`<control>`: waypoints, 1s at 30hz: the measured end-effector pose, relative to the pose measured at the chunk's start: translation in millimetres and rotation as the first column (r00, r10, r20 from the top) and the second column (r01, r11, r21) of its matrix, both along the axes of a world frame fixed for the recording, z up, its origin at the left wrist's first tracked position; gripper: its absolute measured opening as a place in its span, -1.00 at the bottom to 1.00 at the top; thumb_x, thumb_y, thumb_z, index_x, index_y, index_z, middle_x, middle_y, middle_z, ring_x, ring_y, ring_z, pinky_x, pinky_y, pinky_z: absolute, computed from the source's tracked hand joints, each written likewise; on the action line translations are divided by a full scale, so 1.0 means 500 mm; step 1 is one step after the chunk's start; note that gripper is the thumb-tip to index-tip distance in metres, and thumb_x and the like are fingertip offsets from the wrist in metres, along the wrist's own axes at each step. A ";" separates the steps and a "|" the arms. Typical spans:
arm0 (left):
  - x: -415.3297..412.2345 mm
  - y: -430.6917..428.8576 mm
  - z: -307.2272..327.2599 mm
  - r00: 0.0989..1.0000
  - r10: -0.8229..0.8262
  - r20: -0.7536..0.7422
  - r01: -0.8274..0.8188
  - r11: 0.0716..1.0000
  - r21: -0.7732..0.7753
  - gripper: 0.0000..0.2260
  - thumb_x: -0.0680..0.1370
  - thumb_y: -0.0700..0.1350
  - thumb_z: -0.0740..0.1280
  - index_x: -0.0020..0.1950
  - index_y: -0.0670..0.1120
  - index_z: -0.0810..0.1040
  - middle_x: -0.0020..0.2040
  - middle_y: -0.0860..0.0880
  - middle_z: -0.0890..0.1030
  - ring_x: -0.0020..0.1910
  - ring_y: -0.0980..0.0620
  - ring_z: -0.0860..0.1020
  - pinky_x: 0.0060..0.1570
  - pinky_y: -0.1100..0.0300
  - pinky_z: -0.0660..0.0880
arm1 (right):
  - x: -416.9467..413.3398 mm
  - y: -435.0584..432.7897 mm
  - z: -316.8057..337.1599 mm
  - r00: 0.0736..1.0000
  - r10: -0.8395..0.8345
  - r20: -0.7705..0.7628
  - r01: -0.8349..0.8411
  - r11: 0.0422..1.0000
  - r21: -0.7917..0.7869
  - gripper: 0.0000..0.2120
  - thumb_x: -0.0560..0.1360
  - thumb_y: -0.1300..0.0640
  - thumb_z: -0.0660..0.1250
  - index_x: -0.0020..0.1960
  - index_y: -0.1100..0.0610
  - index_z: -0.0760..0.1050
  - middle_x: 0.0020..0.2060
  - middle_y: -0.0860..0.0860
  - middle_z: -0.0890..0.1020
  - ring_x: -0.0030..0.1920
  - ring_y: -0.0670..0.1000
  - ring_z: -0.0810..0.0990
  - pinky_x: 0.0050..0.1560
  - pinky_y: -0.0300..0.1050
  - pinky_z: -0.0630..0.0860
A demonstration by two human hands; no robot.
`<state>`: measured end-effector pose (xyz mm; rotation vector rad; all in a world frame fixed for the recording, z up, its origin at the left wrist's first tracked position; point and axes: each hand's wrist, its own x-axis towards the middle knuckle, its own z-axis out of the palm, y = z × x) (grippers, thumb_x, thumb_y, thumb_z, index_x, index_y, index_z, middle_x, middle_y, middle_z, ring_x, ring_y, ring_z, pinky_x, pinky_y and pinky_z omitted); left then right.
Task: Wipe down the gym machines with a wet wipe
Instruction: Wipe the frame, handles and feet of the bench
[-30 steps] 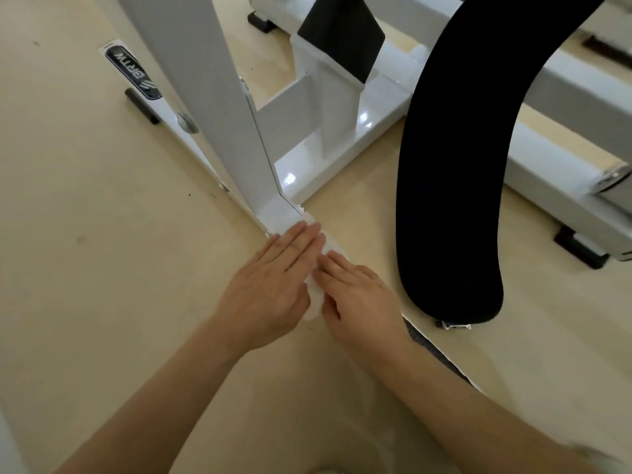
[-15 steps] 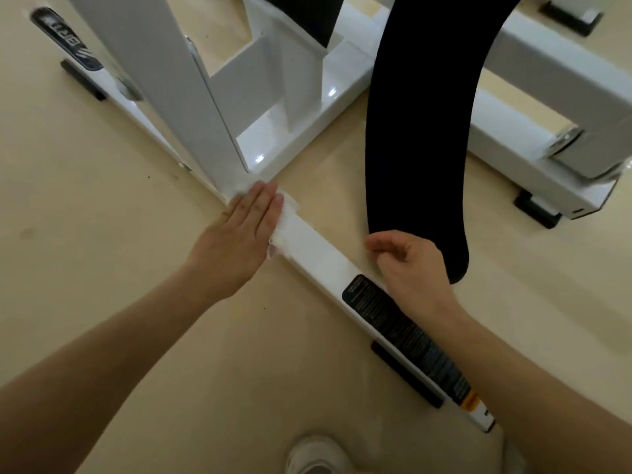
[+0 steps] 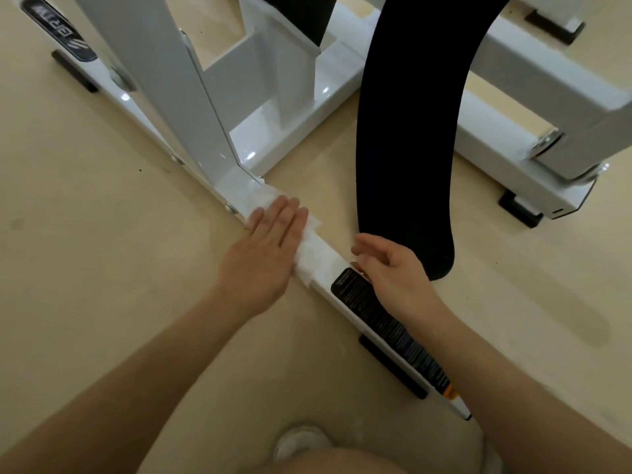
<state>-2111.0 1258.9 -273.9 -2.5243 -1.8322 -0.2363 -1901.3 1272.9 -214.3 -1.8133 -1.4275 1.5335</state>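
Left hand (image 3: 263, 254) lies flat, fingers straight and together, pressing a white wet wipe (image 3: 316, 260) onto the top of the gym machine's white floor-level base bar (image 3: 323, 282). The wipe is spread along the bar from just below the foot of the white upright post (image 3: 160, 80) down toward a long black warning label (image 3: 386, 323), its crumpled edge showing beside the fingers. Right hand (image 3: 393, 268) sits over the bar at the upper end of that label, fingers loosely curved and holding nothing; I cannot tell whether it touches the bar. Just beyond it a curved black pad (image 3: 407, 131) reaches down near the beige floor (image 3: 85, 234). A black rubber foot (image 3: 390, 367) sits under the bar, and a light shoe (image 3: 301, 439) shows at the bottom edge.
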 end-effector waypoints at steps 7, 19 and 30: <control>0.187 -0.118 0.006 0.932 -0.343 0.114 0.353 0.932 -0.083 -0.44 0.53 -0.10 0.24 0.52 -0.12 0.20 0.51 -0.15 0.27 0.54 -0.12 0.12 0.49 -0.09 0.09 | 0.037 0.029 0.025 0.970 0.240 -0.038 -0.243 0.955 -0.171 -0.62 0.60 0.15 0.25 0.42 0.02 0.39 0.26 -0.05 0.54 0.25 -0.16 0.47 0.30 -0.27 0.35; 0.100 -0.087 0.049 0.699 0.083 0.710 -0.100 0.995 -0.018 -0.58 0.33 -0.37 0.09 -0.05 -0.16 0.69 0.08 -0.06 0.65 0.18 -0.05 0.53 0.16 0.10 0.50 | 0.050 0.023 -0.015 0.996 0.081 0.024 -0.080 0.996 -0.042 -0.95 0.49 0.12 0.42 -0.12 0.08 0.66 -0.20 0.00 0.69 -0.14 -0.03 0.66 -0.08 -0.16 0.60; 0.128 -0.112 0.039 0.807 0.142 0.574 -0.154 0.988 -0.028 -0.84 0.46 -0.30 0.37 -0.03 -0.14 0.69 0.09 -0.07 0.62 0.10 -0.06 0.51 0.18 0.16 0.44 | 0.009 0.030 0.015 0.761 0.180 0.624 -0.452 0.836 0.311 -0.59 0.54 -0.03 0.27 0.31 0.13 0.41 0.23 0.09 0.48 0.22 0.13 0.45 0.19 -0.03 0.39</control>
